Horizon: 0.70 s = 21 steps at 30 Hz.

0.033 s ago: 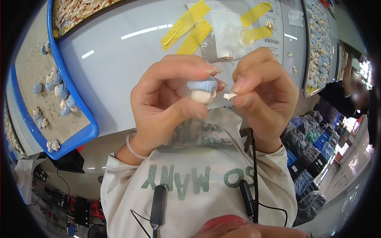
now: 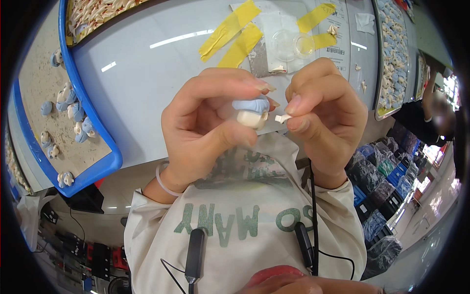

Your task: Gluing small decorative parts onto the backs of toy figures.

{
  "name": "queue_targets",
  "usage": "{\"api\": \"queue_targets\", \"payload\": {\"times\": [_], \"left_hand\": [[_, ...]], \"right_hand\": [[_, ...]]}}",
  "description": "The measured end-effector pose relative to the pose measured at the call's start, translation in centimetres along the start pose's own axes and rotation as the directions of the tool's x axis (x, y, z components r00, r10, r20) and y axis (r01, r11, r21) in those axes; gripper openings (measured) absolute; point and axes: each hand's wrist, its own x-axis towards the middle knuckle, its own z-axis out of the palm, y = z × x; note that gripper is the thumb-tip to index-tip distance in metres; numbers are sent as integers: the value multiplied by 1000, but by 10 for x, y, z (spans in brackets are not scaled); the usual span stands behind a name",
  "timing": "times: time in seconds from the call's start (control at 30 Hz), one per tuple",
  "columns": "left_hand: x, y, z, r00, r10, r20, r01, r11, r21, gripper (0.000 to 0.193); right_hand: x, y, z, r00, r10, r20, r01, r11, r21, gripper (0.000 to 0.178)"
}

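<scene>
Between the thumb and fingers of my left hand (image 2: 193, 122) is a small figurine head (image 2: 251, 115), pale blue on top and cream below. My right hand (image 2: 330, 108) pinches a tiny cream piece (image 2: 281, 118) between thumb and forefinger. That piece points toward the right side of the head, with a small gap between them. Both hands are raised over the near edge of the table. The fingers of my left hand hide the left part of the head.
To the left, a blue-rimmed tray (image 2: 115, 159) holds several blue and cream pieces. A box of cream parts (image 2: 103, 17) lies at the far left. Yellow tape (image 2: 230, 32) and a clear round dish (image 2: 284, 45) are beyond my hands. Another tray (image 2: 379, 88) of blue and cream parts is at right.
</scene>
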Motion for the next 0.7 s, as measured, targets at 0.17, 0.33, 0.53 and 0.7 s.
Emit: {"api": "queue_targets", "payload": {"times": [0.17,0.33,0.53,0.7], "left_hand": [[-1,-3,-5,998,49,38,-55,985,164,39],[-6,-2,-4,996,87,15,-88,958,272,38],[-8,-2,-4,993,114,18,-115,952,285,37],[-6,-1,0,998,59,-18,-55,977,207,38]], "right_hand": [[2,1,3,999,14,42,-14,1000,11,16],[-2,0,9,999,-48,14,50,989,-143,18],[-4,2,10,998,-29,48,34,995,-91,20],[-2,2,8,999,-39,-11,38,997,-70,24]]}}
